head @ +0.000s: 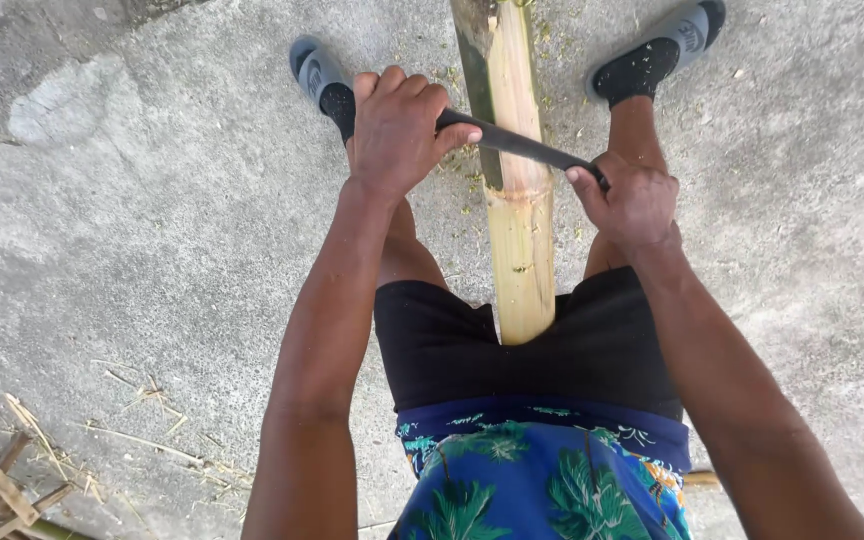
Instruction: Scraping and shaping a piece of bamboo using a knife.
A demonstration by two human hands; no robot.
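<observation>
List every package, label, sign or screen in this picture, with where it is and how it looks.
No packages, signs or screens are in view.
Only a small pale printed mark on each grey and black sandal: the left sandal above the left hand, and the right sandal at the top right, past the right hand.
Both hands grip a dark blade across a pale bamboo pole.

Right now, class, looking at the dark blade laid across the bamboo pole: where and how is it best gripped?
Grip the blade at its two ends, either side of the bamboo pole, from above, as the left hand and right hand do. It lies crosswise, so its middle stays free against the pole.
</observation>
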